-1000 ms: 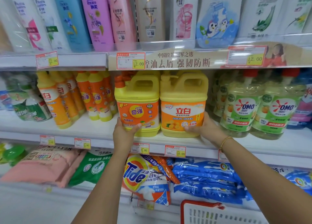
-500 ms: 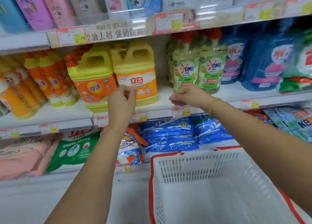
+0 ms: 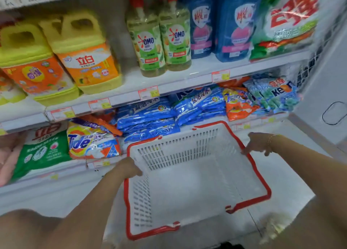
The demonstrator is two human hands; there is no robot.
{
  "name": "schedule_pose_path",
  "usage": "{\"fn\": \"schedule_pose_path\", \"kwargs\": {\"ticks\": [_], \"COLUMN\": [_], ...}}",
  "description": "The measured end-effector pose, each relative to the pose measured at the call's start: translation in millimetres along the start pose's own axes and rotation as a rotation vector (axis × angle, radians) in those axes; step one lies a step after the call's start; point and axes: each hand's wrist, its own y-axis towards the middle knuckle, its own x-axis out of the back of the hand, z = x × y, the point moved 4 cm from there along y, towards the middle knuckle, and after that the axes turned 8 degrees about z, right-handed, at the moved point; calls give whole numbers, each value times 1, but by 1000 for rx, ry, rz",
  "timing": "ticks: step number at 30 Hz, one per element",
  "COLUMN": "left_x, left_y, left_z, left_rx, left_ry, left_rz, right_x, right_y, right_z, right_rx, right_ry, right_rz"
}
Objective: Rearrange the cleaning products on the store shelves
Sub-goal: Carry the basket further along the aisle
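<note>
A white plastic basket [image 3: 187, 183] with a red rim stands empty on the floor below the shelves. My left hand [image 3: 129, 169] curls over its left rim near the far corner. My right hand [image 3: 257, 143] reaches down to the right rim, its loosely straight fingertips touching the red edge. On the middle shelf stand two yellow detergent jugs [image 3: 88, 57] with orange labels, two green OMO bottles [image 3: 159, 40] and blue refill pouches [image 3: 232, 27]. Neither hand holds a product.
The lowest shelf holds a green bag [image 3: 43, 151], a Tide bag [image 3: 90, 141], stacked blue bags [image 3: 150, 117], an orange bag [image 3: 238, 106] and teal Keon bags [image 3: 277, 94]. A big green and red bag [image 3: 287, 21] stands top right. A white wall [image 3: 323, 91] closes the right side.
Both hands left the yellow jugs and came down to the basket's rim. The view tipped down and to the right, bringing the whole basket into sight.
</note>
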Motion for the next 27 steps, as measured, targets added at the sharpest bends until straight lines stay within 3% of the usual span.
{"fn": "schedule_pose_path", "kwargs": {"ticks": [4, 9, 15, 20, 27], "left_x": [-5, -19, -30, -27, -22], "left_y": [15, 46, 54, 50, 42], "left_z": [10, 36, 51, 50, 56], "left_rx": [87, 151, 145, 163, 214], "left_ry": [101, -139, -194, -405, -378], "left_rz": [24, 126, -50, -21, 8], "right_x": [-25, -31, -27, -31, -25], "right_y": [17, 46, 54, 51, 52], "right_z": [-10, -18, -27, -34, -32], "right_rx": [-10, 6, -63, -65, -84], "right_ry": [63, 51, 277, 355, 374], "right_rz": [91, -31, 9, 12, 121]}}
